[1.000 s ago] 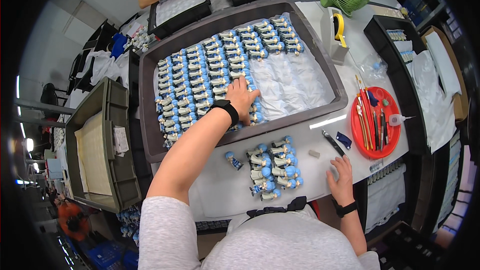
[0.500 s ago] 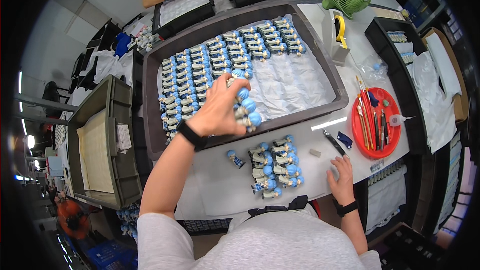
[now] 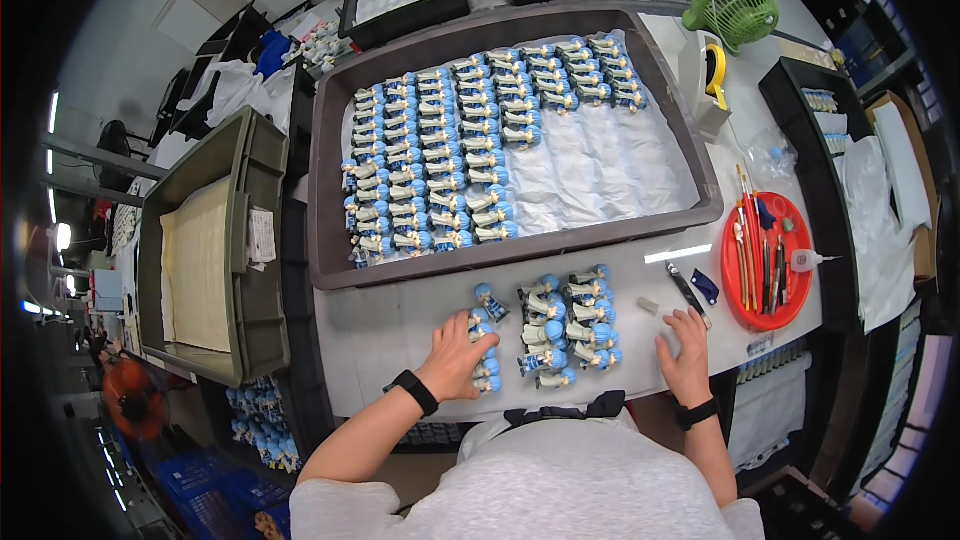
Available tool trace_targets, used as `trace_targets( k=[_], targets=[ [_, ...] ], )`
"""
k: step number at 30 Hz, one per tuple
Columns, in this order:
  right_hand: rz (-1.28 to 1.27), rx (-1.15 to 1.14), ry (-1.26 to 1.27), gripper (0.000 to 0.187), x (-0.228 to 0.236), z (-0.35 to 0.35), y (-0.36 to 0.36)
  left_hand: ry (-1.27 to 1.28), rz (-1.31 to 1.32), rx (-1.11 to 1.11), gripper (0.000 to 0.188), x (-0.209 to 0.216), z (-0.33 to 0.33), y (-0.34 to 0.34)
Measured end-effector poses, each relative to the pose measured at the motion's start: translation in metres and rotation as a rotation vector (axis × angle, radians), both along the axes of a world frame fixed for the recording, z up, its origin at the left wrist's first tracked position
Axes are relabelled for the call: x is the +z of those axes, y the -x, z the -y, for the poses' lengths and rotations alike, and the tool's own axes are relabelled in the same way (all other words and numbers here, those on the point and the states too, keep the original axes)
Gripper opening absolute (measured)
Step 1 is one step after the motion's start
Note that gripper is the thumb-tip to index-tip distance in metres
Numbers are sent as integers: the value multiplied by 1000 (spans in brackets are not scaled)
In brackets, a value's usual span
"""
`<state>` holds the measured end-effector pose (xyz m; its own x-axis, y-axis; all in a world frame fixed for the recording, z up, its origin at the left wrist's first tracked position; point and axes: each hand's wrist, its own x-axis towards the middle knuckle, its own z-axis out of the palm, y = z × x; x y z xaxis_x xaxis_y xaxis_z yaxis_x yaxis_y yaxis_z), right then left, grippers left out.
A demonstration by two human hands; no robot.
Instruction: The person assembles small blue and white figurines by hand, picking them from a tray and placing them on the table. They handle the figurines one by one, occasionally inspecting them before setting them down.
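In the head view, my hands were well apart. My left hand [image 3: 460, 356] was clamped round a row of figures [image 3: 487, 368] at the tabletop [image 3: 375, 330], presumably to keep them lined up. At its one o'clock lay a lone figure [image 3: 491, 304]; at three, two columns [image 3: 591, 312], likely set close for easy reach. My right hand [image 3: 686, 358] rested empty, fingers spread, a black tool [image 3: 688, 291] at its twelve. The tray [image 3: 600, 237], at my left hand's one o'clock, held more on a liner [image 3: 600, 175], probably against scuffs.
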<state>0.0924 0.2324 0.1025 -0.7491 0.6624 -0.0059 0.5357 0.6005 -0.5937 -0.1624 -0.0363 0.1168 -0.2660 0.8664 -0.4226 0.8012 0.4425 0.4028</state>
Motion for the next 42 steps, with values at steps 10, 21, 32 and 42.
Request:
trace_targets(
  k=[10,21,32,42],
  targets=[
    [11,-29,8,32,-1,4,-13,-391,402,-55,53,85,-63,30],
    [-1,-72,7,32,1,5,-13,-33,-342,-205,85,40,-150,154],
    [36,-108,29,32,-7,3,-26,37,-387,-188,92,8,-162,152],
    [18,-79,7,33,-4,2,-17,16,-445,-182,92,-1,-164,150]
  ],
)
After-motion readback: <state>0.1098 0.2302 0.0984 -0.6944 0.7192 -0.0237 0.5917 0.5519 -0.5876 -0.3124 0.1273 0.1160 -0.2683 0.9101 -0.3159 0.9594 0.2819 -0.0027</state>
